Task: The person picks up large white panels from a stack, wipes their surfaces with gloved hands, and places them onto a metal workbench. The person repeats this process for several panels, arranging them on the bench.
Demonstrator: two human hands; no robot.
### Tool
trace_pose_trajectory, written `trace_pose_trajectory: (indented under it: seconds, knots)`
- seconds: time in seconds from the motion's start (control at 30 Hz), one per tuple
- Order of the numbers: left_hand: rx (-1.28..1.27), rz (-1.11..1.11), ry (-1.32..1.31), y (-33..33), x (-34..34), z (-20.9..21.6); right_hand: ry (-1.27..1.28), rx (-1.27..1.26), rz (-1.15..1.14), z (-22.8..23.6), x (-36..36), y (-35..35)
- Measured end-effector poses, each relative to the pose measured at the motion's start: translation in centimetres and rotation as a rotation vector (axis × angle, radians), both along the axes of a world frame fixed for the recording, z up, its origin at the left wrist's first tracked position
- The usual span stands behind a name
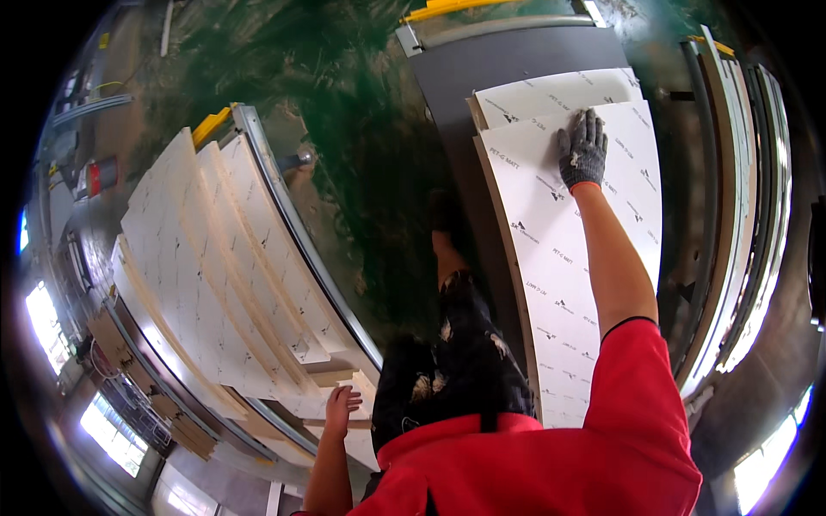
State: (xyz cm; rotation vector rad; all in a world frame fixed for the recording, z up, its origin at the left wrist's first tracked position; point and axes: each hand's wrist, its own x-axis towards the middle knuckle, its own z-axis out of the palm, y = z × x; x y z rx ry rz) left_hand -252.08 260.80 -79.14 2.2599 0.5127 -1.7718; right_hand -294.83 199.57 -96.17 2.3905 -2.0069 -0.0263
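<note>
My right hand (584, 151), in a grey knit glove, lies flat with its fingers stretched out on the upper part of a white printed panel (564, 232). That panel lies on another white panel (551, 92), whose far end sticks out beyond it. Both rest on a dark grey base sheet (516, 56). My left hand (342, 408) is bare and low at the left, its fingers loosely extended beside the near end of stacked boards. It appears to hold nothing; whether it touches the pale piece (360, 389) next to it, I cannot tell.
Fanned white boards (185, 232) with pale wooden edges lie on a metal-railed rack (297, 228) to my left. More panels stand in a rack (731, 189) at the right. A green, scuffed floor (335, 77) runs between the stacks. Yellow parts (211, 125) cap the rack ends.
</note>
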Motion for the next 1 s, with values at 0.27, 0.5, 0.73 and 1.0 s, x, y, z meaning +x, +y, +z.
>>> trace_pose_trajectory:
  seconds: [0.27,0.5,0.73,1.0]
  knots:
    - [-0.025,0.012,0.073,-13.4,2.6,-1.3,-0.283,0.754,0.483,3.5,18.8,8.3]
    - [-0.052,-0.007,0.113,-20.5,5.9,-3.8,-0.364,0.582,0.450,7.5,23.9,6.2]
    - [-0.111,-0.115,0.171,-20.7,9.6,-8.3,0.004,0.500,0.391,4.7,14.5,-2.1]
    - [-0.107,-0.092,0.152,-19.8,12.6,-8.3,0.180,0.563,0.507,3.8,16.5,-1.9]
